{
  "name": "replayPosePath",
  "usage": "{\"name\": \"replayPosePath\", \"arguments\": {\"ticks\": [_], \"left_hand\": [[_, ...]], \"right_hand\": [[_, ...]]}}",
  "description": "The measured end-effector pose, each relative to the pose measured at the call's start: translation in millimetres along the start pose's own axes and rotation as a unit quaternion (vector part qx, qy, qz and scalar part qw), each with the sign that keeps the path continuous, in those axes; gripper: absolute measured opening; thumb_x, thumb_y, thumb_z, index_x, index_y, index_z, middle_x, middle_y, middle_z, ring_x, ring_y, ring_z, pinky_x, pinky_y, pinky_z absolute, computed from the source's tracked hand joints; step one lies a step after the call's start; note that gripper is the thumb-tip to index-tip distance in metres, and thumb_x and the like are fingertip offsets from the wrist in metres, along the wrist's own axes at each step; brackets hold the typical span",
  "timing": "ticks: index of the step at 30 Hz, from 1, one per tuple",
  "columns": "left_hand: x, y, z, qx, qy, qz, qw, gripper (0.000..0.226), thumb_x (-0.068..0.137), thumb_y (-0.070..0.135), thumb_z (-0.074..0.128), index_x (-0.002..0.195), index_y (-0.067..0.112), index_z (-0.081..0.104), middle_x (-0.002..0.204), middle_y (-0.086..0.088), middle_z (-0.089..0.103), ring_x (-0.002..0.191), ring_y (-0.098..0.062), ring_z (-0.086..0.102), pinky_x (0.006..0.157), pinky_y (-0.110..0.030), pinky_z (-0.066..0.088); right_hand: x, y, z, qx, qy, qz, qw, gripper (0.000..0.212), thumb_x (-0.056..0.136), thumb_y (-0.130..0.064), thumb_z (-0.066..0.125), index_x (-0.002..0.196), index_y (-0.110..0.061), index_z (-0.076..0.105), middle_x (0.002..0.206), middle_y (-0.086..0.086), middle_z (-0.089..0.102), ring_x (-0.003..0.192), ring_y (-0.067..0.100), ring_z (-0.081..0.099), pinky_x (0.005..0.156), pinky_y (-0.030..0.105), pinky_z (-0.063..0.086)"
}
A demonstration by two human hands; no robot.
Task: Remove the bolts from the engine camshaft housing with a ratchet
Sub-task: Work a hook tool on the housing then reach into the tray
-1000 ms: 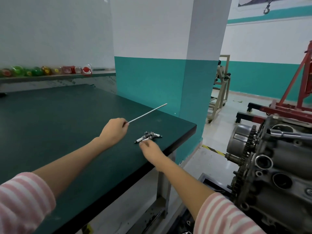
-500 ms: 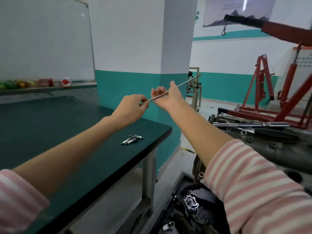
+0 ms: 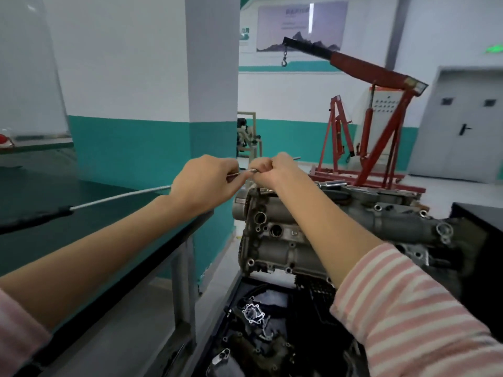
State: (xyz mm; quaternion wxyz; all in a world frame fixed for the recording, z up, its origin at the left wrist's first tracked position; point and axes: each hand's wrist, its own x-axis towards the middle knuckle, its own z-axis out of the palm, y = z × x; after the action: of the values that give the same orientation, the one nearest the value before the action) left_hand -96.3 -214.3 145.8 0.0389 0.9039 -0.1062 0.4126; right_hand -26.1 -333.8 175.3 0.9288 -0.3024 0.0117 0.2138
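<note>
Both hands hold a long thin metal rod [image 3: 119, 197] above the bench [image 3: 89, 221] edge, beside the engine camshaft housing [image 3: 285, 240]. The left hand [image 3: 202, 183] grips mid-shaft and the right hand [image 3: 275, 170] pinches it further along; black handle end low left, tip pointing up-right

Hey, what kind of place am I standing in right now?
Most likely an auto repair workshop or a training shop. A bare engine sits in front of you, a red engine hoist stands behind it, and loose engine parts lie in a tray on the floor beside a dark workbench.
</note>
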Motion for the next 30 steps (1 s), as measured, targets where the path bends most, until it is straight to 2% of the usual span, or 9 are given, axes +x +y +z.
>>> {"name": "replayPosePath", "arguments": {"ticks": [4,10,11,13,15,17,21,26,30], "left_hand": [[-7.8,33.8,7.8,-0.01,0.017,0.12,0.993,0.041,0.092,0.039,0.053,0.06,0.019,0.037,0.048,0.001,0.042,0.047,-0.032,0.051,0.045,-0.028,0.028],[-12.4,75.5,4.0,-0.029,0.028,0.346,0.937,0.035,0.089,0.038,0.044,0.068,0.013,0.059,0.047,0.001,0.054,0.033,-0.022,0.048,0.034,-0.021,0.028],[-12.2,82.1,1.8,-0.039,0.025,0.372,0.927,0.03,0.089,0.037,0.044,0.075,0.015,0.059,0.048,0.002,0.054,0.033,-0.021,0.048,0.032,-0.022,0.031],[-13.6,93.6,-1.3,-0.059,0.022,0.407,0.911,0.012,0.089,0.034,0.046,0.082,0.024,0.046,0.049,0.002,0.051,0.034,-0.02,0.045,0.03,-0.023,0.032],[-18.6,102.3,-1.7,-0.083,0.029,0.411,0.907,0.018,0.088,0.032,0.051,0.077,0.024,0.039,0.047,0.003,0.044,0.033,-0.019,0.039,0.032,-0.02,0.027],[-24.5,109.6,0.1,-0.114,0.037,0.401,0.908,0.028,0.088,0.031,0.052,0.065,0.017,0.045,0.045,0.003,0.04,0.033,-0.018,0.034,0.035,-0.018,0.023],[-39.8,128.3,8.4,-0.163,0.049,0.389,0.906,0.036,0.087,0.03,0.054,0.057,0.012,0.049,0.045,0.003,0.039,0.034,-0.016,0.032,0.034,-0.018,0.024],[-41.5,152.2,15.8,-0.145,0.053,0.414,0.897,0.035,0.087,0.032,0.055,0.058,0.011,0.053,0.047,0.003,0.043,0.036,-0.015,0.037,0.041,-0.017,0.019],[-45.3,165.6,25.1,-0.161,0.04,0.408,0.898,0.036,0.087,0.032,0.056,0.057,0.012,0.052,0.046,0.004,0.043,0.035,-0.014,0.038,0.035,-0.019,0.023]], "right_hand": [[-28.4,-20.1,-38.1,-0.019,-0.01,-0.006,1.0,0.045,0.1,-0.023,0.016,0.055,-0.021,0.018,0.031,-0.001,0.015,0.021,0.011,0.013,0.028,0.018,0.01],[-66.9,-37.4,-96.8,-0.019,-0.04,0.072,0.996,0.057,0.099,-0.008,0.02,0.043,-0.016,0.029,0.032,-0.002,0.016,0.026,0.007,0.007,0.03,0.019,0.007],[-74.0,-39.9,-103.1,-0.016,-0.048,0.087,0.995,0.058,0.1,-0.011,0.021,0.043,-0.015,0.03,0.035,-0.004,0.013,0.03,0.007,0.005,0.03,0.02,0.008],[-88.0,-43.0,-112.4,-0.004,-0.064,0.114,0.991,0.058,0.102,-0.018,0.022,0.044,-0.015,0.03,0.045,-0.008,0.009,0.037,0.004,0.003,0.03,0.019,0.007],[-98.6,-44.4,-118.0,0.027,-0.074,0.136,0.988,0.055,0.102,-0.023,0.023,0.048,-0.015,0.029,0.048,-0.009,0.01,0.038,0.002,0.004,0.028,0.022,0.016],[-110.3,-47.1,-121.5,0.041,-0.078,0.139,0.986,0.048,0.102,-0.025,0.024,0.055,-0.02,0.026,0.049,-0.01,0.01,0.038,0.002,0.005,0.026,0.024,0.021],[-134.6,-52.8,-132.9,0.04,-0.085,0.151,0.984,0.034,0.101,-0.025,0.026,0.068,-0.028,0.019,0.048,-0.009,0.011,0.037,0.004,0.006,0.025,0.023,0.017],[-147.9,-59.3,-158.8,0.087,-0.051,0.154,0.983,0.034,0.102,-0.027,0.028,0.069,-0.028,0.019,0.049,-0.009,0.011,0.037,0.003,0.006,0.027,0.022,0.014],[-151.3,-62.8,-177.1,0.108,-0.049,0.147,0.982,0.037,0.101,-0.028,0.028,0.065,-0.026,0.024,0.048,-0.009,0.012,0.038,0.004,0.006,0.029,0.022,0.013]]}}
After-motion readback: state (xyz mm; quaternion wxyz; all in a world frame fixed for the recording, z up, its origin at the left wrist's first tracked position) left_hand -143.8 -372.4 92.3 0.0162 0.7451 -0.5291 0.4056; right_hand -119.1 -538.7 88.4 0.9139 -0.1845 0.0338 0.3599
